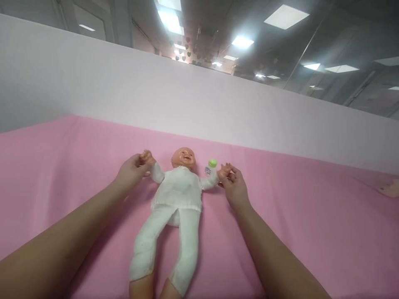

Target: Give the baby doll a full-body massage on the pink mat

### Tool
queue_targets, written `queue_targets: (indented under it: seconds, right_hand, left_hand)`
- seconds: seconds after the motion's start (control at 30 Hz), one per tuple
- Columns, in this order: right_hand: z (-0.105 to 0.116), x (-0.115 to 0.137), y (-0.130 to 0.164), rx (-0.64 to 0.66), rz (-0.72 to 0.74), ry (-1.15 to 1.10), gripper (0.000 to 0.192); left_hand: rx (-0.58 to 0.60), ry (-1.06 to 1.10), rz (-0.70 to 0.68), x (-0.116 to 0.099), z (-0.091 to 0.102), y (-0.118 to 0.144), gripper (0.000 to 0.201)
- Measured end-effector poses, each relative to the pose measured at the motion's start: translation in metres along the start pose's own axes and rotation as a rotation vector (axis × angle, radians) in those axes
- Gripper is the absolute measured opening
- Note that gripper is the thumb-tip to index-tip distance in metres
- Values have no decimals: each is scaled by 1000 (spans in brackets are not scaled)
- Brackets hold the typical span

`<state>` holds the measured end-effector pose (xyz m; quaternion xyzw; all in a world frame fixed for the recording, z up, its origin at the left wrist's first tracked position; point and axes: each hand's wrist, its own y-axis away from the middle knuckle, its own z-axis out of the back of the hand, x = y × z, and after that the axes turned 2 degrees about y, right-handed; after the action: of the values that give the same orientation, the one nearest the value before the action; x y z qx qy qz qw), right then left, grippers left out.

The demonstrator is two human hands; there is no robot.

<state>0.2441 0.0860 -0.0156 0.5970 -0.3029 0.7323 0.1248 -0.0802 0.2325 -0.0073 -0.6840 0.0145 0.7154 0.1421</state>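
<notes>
A baby doll [179, 191] with a white cloth body lies on its back on a pink sheet [299, 216], head away from me. My left hand [132, 169] is closed around the doll's hand on the left side, the arm spread outward and bent up. On the other side, my right hand [236, 185] grips the doll's other hand between thumb and fingers. Both doll arms are stretched out sideways. The legs reach toward me, and the feet are cut off by the lower edge of the view. Beside the doll's head lies a small clear bottle [210, 167] with a green cap.
A white wall [187, 99] rises behind the pink surface, with glass above it showing ceiling lights. At the far right edge, part of a skin-toned object [390, 189] shows; I cannot make out what it is.
</notes>
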Motion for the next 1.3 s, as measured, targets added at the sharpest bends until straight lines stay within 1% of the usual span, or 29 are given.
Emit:
queue_targets:
  seconds: [0.07,0.17,0.27,0.33,0.4,0.47,0.57,0.63,0.7,0.77,0.83,0.9,0.97,1.0,1.07,1.1,1.13,1.2,1.27,1.3]
  right_hand:
    - [-8,9,12,66,84,73,64]
    - [-17,20,27,178,197,218,52]
    - [-23,27,37,292,361,414,38]
    - [-26,29,40,359,477,517,34]
    - [-29,28,41,428,566,563,33]
    - [-32,26,41,468,627,572,34]
    - [-34,24,41,476,667,574,37]
    - [-34,24,41,480,635,584,37]
    - [-32,24,41,452,556,577,37]
    - [-27,22,37,379,421,515,38]
    - [-21,16,29,285,272,380,44]
    - [-12,5,17,191,152,225,54]
    - [-1,-8,3,91,59,105,65]
    - [4,-16,-4,43,1,55,67]
    - [13,-30,-15,-25,-132,6,67]
    - [16,-37,-20,-48,-184,-10,68]
    - [19,-42,-23,-64,-226,-22,69]
    - [22,-50,-27,-84,-271,-36,75]
    - [24,-54,-30,-100,-282,-28,81]
    - [24,-55,-31,-107,-280,-15,83]
  left_hand:
    - [73,-142,-106,-9,-11,14,40]
    - [194,-364,-239,-22,-25,31,41]
    - [312,-538,-371,-28,-29,37,35]
    - [354,-596,-428,-26,-28,36,34]
    - [391,-643,-485,-22,-26,33,34]
    - [434,-698,-559,-17,-25,30,33]
    - [461,-758,-651,-11,-26,30,33]
    - [436,-752,-661,-12,-27,32,31]
    - [375,-700,-597,-14,-28,33,31]
    - [279,-597,-455,-15,-27,32,32]
    - [145,-449,-294,-13,-23,27,35]
    - [4,-284,-175,-7,-14,18,41]
    - [-118,-176,-94,0,-3,7,50]
    - [-176,-174,-51,4,4,1,54]
    - [-273,-268,29,11,19,-9,62]
    - [-280,-339,59,13,26,-13,64]
    - [-260,-426,74,15,32,-17,64]
    - [-160,-622,68,15,40,-21,55]
    - [-80,-823,-24,11,40,-21,45]
    - [-60,-905,-110,8,36,-19,42]
